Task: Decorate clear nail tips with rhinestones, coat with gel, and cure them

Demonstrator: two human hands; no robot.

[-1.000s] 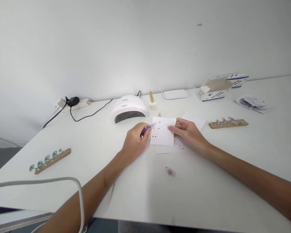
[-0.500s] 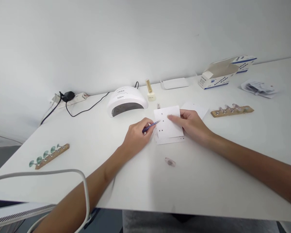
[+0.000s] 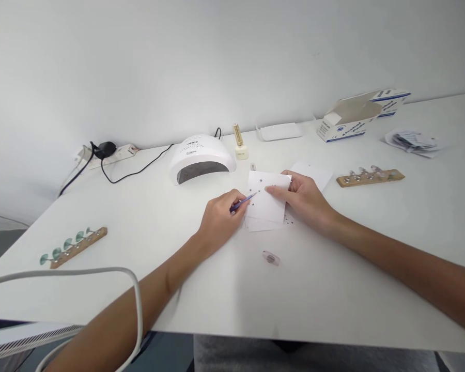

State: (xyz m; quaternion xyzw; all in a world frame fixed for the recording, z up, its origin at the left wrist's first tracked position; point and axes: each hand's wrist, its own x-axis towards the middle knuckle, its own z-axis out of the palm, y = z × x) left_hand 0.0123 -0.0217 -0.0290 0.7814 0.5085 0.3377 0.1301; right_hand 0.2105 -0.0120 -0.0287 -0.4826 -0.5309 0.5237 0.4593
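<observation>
head view: the left hand (image 3: 221, 216) pinches a slim blue tool (image 3: 237, 204), probably tweezers; the right hand (image 3: 308, 200) grips a white card (image 3: 269, 207) by its right side, thumb on top, fingers mostly hidden behind.

change: half a second ago the tool's tip stands a little left of the card's middle star; now it lies right beside that star (image 3: 259, 191), contact not resolvable. the card is also shifted slightly left, showing more of the dark specks on the right of the lower sheet (image 3: 254, 225) under it.

reading: tool and card are now lined up at one star, which looks like fine positioning; no star is visibly lifted.

surroundings: a clear oval piece (image 3: 271, 258) lies near the card on the worktop (image 3: 313, 299); a white lamp (image 3: 202, 151) stands far left of it.
</observation>
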